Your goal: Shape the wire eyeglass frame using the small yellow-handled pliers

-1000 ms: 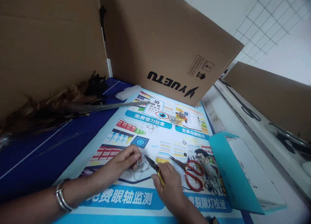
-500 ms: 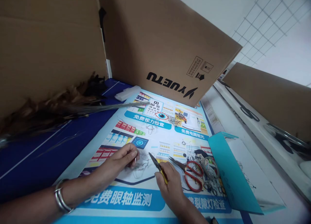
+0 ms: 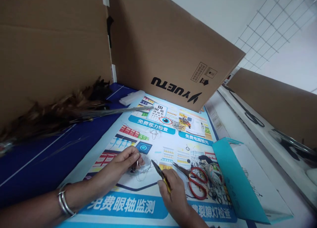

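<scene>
Thumb against forefinger, my left hand (image 3: 130,158) pinches fine wire (image 3: 145,171) over the printed mat (image 3: 99,206), likely to keep its loose loops steady. My right hand (image 3: 174,190) wraps the pliers (image 3: 159,172), their tips pointed just beside those loops, while scissors (image 3: 190,173) lie near my right, probably parked for easy reach.

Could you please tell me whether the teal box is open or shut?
The teal box is open: dark wiry pieces show against its white inside.
</scene>
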Action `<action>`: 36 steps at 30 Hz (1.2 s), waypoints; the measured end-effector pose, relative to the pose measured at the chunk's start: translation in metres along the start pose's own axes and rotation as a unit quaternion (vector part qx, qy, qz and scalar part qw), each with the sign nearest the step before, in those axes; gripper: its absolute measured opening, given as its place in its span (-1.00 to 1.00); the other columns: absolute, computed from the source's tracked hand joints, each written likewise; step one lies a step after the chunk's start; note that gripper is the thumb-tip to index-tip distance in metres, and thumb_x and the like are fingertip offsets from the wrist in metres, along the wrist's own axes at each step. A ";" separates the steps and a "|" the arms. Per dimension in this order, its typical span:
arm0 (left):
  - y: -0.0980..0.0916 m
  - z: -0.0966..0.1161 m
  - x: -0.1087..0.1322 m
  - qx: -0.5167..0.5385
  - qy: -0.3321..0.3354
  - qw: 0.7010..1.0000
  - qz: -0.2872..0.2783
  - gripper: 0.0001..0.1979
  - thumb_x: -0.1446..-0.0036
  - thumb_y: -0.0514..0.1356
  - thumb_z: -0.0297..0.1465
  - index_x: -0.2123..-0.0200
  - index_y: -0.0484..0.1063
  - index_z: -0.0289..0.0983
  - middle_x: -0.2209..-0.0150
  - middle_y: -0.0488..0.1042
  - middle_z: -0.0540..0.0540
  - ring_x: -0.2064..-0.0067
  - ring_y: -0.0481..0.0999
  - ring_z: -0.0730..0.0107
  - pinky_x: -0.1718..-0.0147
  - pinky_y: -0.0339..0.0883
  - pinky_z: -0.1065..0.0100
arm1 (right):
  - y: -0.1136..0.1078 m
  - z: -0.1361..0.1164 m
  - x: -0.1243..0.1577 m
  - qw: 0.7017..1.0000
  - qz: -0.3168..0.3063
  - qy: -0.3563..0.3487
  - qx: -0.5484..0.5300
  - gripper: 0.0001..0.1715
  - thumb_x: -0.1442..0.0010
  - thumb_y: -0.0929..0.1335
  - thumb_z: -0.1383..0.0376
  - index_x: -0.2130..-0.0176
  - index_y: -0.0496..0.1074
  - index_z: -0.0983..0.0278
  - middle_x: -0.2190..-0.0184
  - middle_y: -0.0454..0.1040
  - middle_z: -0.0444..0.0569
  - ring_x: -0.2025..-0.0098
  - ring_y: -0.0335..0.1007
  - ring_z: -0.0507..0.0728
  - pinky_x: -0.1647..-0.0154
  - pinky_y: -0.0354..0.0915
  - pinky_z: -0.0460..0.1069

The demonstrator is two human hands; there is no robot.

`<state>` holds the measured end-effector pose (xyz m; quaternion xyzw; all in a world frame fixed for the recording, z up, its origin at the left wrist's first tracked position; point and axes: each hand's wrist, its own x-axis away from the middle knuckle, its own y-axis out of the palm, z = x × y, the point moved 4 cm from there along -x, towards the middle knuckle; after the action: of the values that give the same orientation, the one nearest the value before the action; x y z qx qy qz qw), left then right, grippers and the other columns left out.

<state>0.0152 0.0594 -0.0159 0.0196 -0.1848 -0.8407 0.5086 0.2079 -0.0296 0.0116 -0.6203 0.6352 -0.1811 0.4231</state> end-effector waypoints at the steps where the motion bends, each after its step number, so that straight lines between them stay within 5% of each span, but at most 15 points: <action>1: 0.001 0.001 0.000 0.016 -0.005 1.000 0.001 -0.72 -0.29 0.12 -0.14 0.36 0.32 -0.20 0.38 0.44 0.00 0.30 0.35 0.30 0.26 0.19 0.30 | 0.001 -0.001 0.001 1.000 -0.007 -0.006 0.012 -0.76 -0.29 0.25 0.24 0.10 0.39 0.28 0.28 0.48 0.06 0.27 0.42 0.17 0.29 0.38 0.01; 13: 0.003 0.000 0.003 0.106 -0.022 0.994 -0.009 -0.79 -0.29 0.17 -0.20 0.34 0.38 -0.20 0.35 0.47 0.01 0.26 0.41 0.35 0.22 0.24 0.34 | 0.011 -0.013 0.006 0.985 -0.068 -0.053 0.146 -0.72 -0.23 0.35 0.16 0.07 0.39 0.20 0.26 0.51 -0.01 0.24 0.46 0.20 0.31 0.34 0.00; 28: 0.008 0.002 0.007 0.059 -0.031 0.996 -0.060 -0.77 -0.27 0.17 -0.20 0.37 0.38 -0.21 0.35 0.47 -0.01 0.23 0.39 0.30 0.18 0.22 0.31 | 0.003 -0.004 0.003 0.996 0.010 -0.025 0.088 -0.70 -0.30 0.25 0.18 0.06 0.40 0.28 0.26 0.50 0.09 0.27 0.47 0.20 0.30 0.42 0.02; 36: 0.006 0.001 0.005 -0.007 -0.008 0.997 -0.077 -0.76 -0.30 0.13 -0.19 0.33 0.40 -0.22 0.33 0.48 -0.04 0.21 0.43 0.25 0.15 0.24 0.28 | 0.000 -0.002 -0.001 0.999 -0.007 0.000 0.038 -0.74 -0.30 0.24 0.22 0.11 0.42 0.29 0.30 0.48 0.06 0.28 0.44 0.17 0.28 0.40 -0.01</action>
<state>0.0178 0.0530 -0.0121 0.0232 -0.1807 -0.8789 0.4409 0.2058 -0.0290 0.0134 -0.6076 0.6237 -0.2081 0.4455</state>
